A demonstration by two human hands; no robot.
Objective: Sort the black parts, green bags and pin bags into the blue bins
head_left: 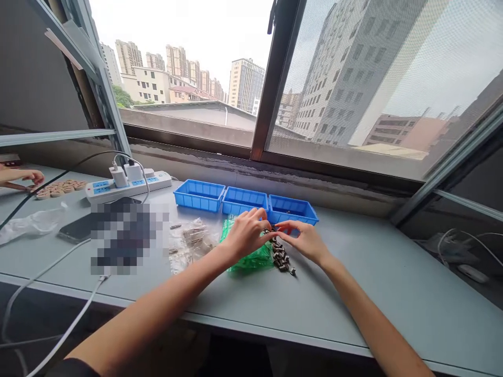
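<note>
My left hand [247,230] is closed in a pinch above a green plastic bag [253,261]. Its fingertips meet those of my right hand [303,240], whose thumb and forefinger are also pinched together. Whatever small piece sits between the fingertips is too small and too covered to name. Under and beside my hands lies a loose pile of small, dark metal cylindrical parts [280,255], spilling out to the right of the green bag. To the left, clear plastic bags [195,235] hold thin metal pieces.
Along the window side stand three blue bins [199,202], the right one with a few small pieces inside. A power strip [131,186], a dark phone [74,230] and white cables lie left. Another person's hand [27,177] is over tan pieces [61,188] at far left.
</note>
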